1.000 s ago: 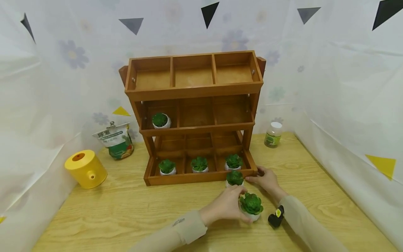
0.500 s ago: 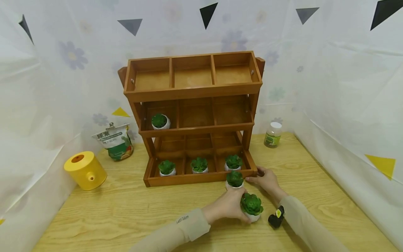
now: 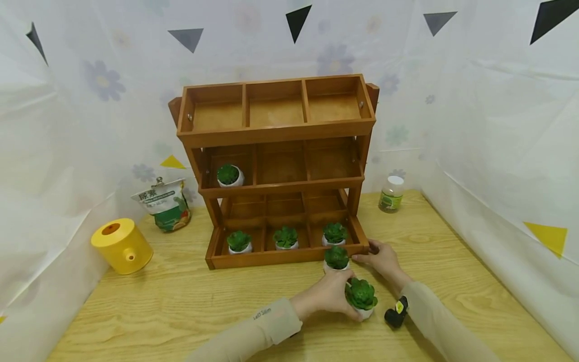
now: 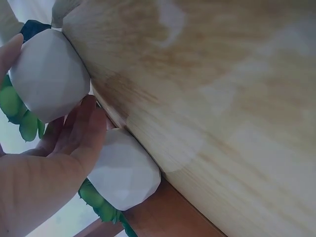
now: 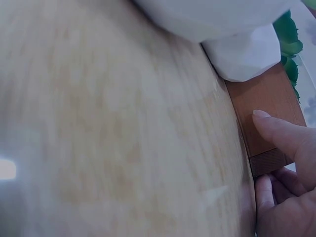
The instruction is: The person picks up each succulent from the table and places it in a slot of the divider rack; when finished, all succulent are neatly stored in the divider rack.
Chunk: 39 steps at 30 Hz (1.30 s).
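My left hand point(image 3: 329, 294) holds a potted succulent point(image 3: 362, 294) at the front right, thumb and fingers around its white faceted pot point(image 4: 49, 74), which stands on the table. Just behind it is a second potted succulent point(image 3: 336, 257), close to my fingers and in front of the wooden shelf point(image 3: 276, 131). My right hand point(image 3: 383, 261) grips the shelf's lower right front corner, thumb on the front board point(image 5: 269, 101) and fingers round the end. Three potted succulents stand in the bottom tier, one per front compartment. Another potted succulent point(image 3: 230, 175) sits in the middle tier's left compartment.
A yellow watering can point(image 3: 123, 246) and a clipped green-and-white bag point(image 3: 167, 206) stand on the left of the table point(image 3: 172, 311). At the back right is a white-lidded jar point(image 3: 391, 194). White patterned sheeting encloses the back and sides.
The left hand has turned slightly on the front succulent's pot, its sleeve print showing more clearly. The right hand stays on the shelf corner, and the plants have not visibly moved.
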Each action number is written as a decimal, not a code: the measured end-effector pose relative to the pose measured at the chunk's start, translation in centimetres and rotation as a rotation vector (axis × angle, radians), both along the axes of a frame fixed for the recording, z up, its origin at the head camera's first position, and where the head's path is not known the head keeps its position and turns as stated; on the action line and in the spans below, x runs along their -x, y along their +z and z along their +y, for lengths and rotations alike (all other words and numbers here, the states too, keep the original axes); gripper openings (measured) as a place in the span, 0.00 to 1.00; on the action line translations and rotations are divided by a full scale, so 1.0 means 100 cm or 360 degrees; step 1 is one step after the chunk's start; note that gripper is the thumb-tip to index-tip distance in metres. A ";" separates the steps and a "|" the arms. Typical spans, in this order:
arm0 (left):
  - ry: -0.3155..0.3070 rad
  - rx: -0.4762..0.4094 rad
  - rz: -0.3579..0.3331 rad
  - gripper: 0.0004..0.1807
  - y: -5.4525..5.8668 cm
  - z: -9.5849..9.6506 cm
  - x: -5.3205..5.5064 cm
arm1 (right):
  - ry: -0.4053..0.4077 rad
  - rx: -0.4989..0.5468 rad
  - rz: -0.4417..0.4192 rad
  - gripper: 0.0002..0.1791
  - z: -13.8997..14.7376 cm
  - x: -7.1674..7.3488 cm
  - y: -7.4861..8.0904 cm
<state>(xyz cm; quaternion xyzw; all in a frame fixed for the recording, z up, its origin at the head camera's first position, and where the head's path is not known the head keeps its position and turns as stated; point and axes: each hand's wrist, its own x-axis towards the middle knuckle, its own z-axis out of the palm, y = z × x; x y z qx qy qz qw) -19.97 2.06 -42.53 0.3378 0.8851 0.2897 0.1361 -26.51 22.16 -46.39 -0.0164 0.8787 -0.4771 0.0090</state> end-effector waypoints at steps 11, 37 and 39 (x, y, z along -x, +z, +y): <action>-0.0010 -0.0012 -0.0003 0.34 0.003 0.000 -0.001 | -0.0011 0.0007 -0.0021 0.41 -0.002 -0.001 0.002; -0.0153 -0.0202 -0.0020 0.30 0.001 -0.013 -0.004 | -0.0004 -0.0002 -0.0014 0.40 -0.002 -0.004 0.002; -0.0151 -0.0220 -0.0039 0.30 0.003 -0.016 -0.004 | -0.0008 0.0002 -0.0018 0.40 -0.002 -0.003 0.003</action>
